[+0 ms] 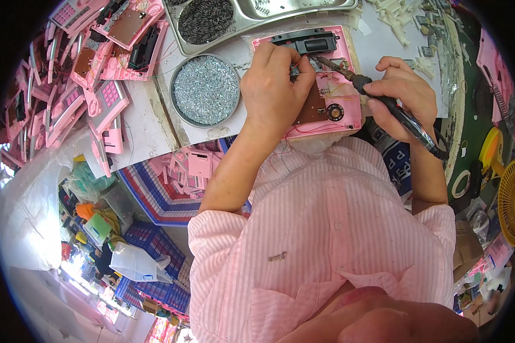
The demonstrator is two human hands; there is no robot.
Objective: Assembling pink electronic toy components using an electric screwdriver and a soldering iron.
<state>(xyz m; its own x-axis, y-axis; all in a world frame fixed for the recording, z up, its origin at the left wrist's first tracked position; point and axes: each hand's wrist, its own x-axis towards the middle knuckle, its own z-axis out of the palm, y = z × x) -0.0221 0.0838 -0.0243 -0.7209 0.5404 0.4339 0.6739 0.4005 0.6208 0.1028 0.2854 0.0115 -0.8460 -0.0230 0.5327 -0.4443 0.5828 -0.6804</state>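
A pink plastic housing [355, 117] lies in front of me on a clear-wrapped pad. Inside it are a brown circuit board [309, 108], a round black part with a metal centre [335, 112], thin wires and a black plastic piece [317, 44] along the far edge. My left hand [274, 86] is over the housing's left side, thumb and fingers pinched together; what they hold is hidden. With my right hand [406, 94] I grip a soldering iron [392, 106] by its dark handle. Its metal tip points left, close to my left fingertips and just below the black piece.
A round tin [173, 91] of small silvery screws stands left of the housing. Beyond is a metal tray [246, 24] with dark springs. Pink housings [106, 106] pile up at far left; a striped basket [154, 203] sits below the table edge. Pale plastic parts [395, 26] lie far right, a yellow fan [510, 200] nearer.
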